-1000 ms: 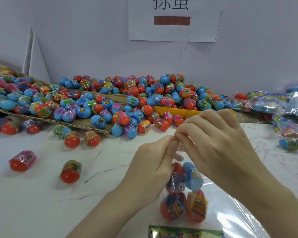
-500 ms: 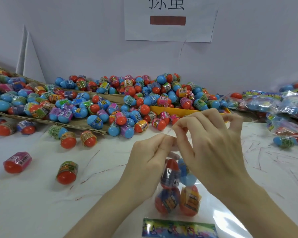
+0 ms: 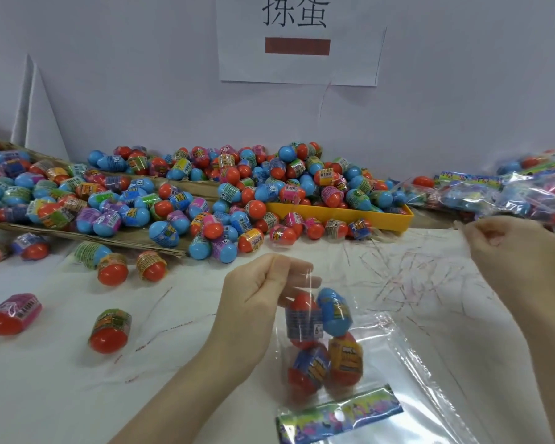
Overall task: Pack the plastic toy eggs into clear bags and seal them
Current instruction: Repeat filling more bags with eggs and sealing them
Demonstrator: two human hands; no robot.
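Note:
A clear bag (image 3: 305, 350) with several orange and blue toy eggs hangs upright over the white table (image 3: 61, 379). Its printed header card (image 3: 340, 415) lies at the bottom. My left hand (image 3: 260, 299) pinches the bag's top edge from the left. My right hand (image 3: 510, 251) is far off to the right, above the table, with curled fingers pinching a thin clear strip (image 3: 459, 223) that is hard to make out. A flat clear bag (image 3: 430, 363) lies under and to the right of the filled one.
A big pile of loose eggs (image 3: 180, 200) covers cardboard (image 3: 135, 241) and a yellow tray (image 3: 343, 216) along the wall. Filled bags (image 3: 507, 193) are heaped at the right. Single eggs (image 3: 109, 331) lie on the left of the table.
My right hand has pulled away from the bag's top to the far right, drawing a thin clear strip with it. My left hand still holds the bag's top.

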